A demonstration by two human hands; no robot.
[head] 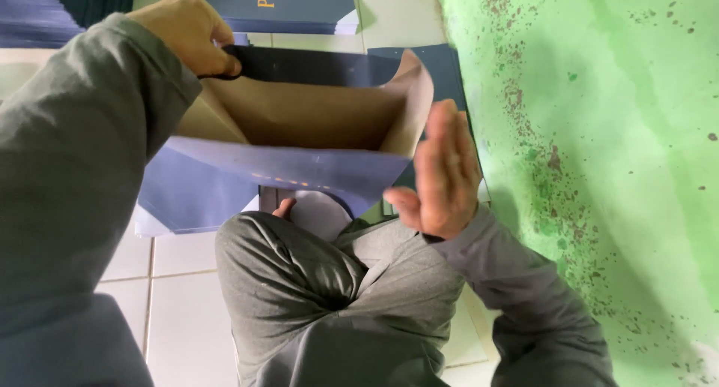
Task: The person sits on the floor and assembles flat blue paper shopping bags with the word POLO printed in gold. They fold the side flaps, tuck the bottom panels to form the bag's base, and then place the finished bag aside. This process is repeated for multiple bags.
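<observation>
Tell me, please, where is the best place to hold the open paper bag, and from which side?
Probably the bag rim by the dark handle, from its left side, where the left hand pinches it. The mouth gapes open; the right hand lies flat beside the right wall.

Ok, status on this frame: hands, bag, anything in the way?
Left hand pinching the dark handle. Right hand open, flat against the paper bag side. Bag open, no contents visible. Nothing obstructing.
</observation>
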